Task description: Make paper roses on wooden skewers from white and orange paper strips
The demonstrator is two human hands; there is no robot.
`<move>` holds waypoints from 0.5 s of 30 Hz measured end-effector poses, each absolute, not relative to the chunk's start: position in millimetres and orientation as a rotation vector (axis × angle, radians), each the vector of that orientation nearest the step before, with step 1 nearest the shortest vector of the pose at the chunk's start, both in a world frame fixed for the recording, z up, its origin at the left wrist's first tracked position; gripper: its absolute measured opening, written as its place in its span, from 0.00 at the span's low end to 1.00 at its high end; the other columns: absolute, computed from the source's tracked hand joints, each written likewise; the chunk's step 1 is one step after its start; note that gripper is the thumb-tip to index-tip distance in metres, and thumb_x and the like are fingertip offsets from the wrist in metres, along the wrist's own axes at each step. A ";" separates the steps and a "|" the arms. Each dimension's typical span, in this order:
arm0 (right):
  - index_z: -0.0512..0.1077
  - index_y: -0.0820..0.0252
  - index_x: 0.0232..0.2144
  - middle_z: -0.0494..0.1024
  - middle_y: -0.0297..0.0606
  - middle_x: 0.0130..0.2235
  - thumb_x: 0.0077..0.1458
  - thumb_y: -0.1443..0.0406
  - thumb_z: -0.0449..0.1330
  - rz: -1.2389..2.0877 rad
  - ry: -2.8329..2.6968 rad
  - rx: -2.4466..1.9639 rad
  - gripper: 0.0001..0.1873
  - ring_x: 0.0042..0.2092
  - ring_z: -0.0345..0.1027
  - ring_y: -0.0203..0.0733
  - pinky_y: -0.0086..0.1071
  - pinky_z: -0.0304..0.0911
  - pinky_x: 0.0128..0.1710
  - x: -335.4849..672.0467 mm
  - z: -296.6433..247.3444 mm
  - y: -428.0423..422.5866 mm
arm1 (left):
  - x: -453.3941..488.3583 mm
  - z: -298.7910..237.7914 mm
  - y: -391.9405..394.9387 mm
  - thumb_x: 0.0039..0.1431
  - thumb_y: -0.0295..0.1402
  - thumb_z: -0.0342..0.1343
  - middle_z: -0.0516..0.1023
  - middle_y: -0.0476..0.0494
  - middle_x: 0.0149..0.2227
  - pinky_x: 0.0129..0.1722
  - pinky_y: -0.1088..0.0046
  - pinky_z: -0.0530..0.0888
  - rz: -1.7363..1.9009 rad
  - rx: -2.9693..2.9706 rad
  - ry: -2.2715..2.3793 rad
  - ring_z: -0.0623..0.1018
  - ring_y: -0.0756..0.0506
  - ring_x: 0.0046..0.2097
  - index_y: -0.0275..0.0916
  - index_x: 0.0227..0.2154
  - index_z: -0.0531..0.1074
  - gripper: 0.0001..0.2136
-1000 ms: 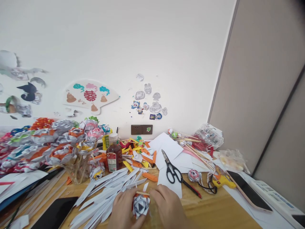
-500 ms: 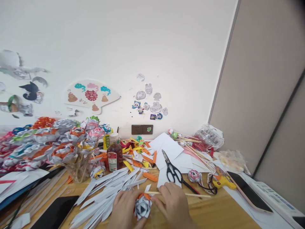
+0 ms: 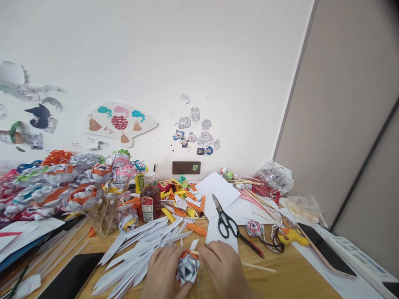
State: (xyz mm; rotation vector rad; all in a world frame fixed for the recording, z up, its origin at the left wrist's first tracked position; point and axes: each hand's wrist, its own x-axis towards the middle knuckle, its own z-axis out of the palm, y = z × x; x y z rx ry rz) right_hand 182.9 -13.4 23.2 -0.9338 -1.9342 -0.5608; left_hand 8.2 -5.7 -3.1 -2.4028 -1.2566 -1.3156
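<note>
My left hand (image 3: pixel 165 268) is closed around the side of a folded paper flower (image 3: pixel 187 268), white and grey with orange at its top edge. My right hand (image 3: pixel 222 265) pinches a thin wooden stick (image 3: pixel 258 267), its near end lying against the orange paper. Most of the stick is hidden under my right hand; its far end sticks out to the right, sloping slightly down. Left of the flower lie many white folded paper strips (image 3: pixel 140 249). Black-handled scissors (image 3: pixel 224 220) rest on white paper just beyond my right hand.
Finished paper flowers (image 3: pixel 84 195) are heaped at the left. A brown bottle (image 3: pixel 150 201) stands near orange and yellow scraps (image 3: pixel 183 203). A yellow glue gun (image 3: pixel 293 236) and a phone (image 3: pixel 326 249) lie at right; another phone (image 3: pixel 71 274) lies front left.
The stick has tilted, its right end now lower beside my right hand. My right hand's fingers have shifted and curled closer over it. My left hand keeps its hold on the flower.
</note>
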 end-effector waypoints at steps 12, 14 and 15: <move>0.71 0.60 0.32 0.68 0.34 0.21 0.67 0.64 0.44 -0.658 -1.977 -0.838 0.18 0.22 0.61 0.37 0.31 0.49 0.23 185.2 23.4 -13.9 | 9.0 -2.7 -6.1 0.44 0.24 0.52 0.79 0.47 0.35 0.42 0.63 0.65 -1.331 -2.399 -1.225 0.77 0.41 0.36 0.44 0.41 0.66 0.18; 0.71 0.60 0.32 0.67 0.34 0.21 0.67 0.64 0.44 -0.667 -1.987 -0.853 0.17 0.22 0.61 0.38 0.32 0.48 0.22 184.9 23.2 -14.3 | 9.1 -3.1 -6.4 0.43 0.24 0.52 0.79 0.47 0.35 0.43 0.63 0.66 -1.323 -2.400 -1.239 0.77 0.41 0.37 0.44 0.41 0.66 0.18; 0.70 0.60 0.32 0.68 0.34 0.21 0.67 0.65 0.44 -0.667 -1.995 -0.863 0.17 0.22 0.61 0.38 0.32 0.48 0.23 184.6 23.5 -14.7 | 9.2 -3.0 -6.8 0.43 0.24 0.52 0.79 0.47 0.35 0.43 0.63 0.66 -1.318 -2.402 -1.244 0.77 0.41 0.37 0.44 0.41 0.66 0.19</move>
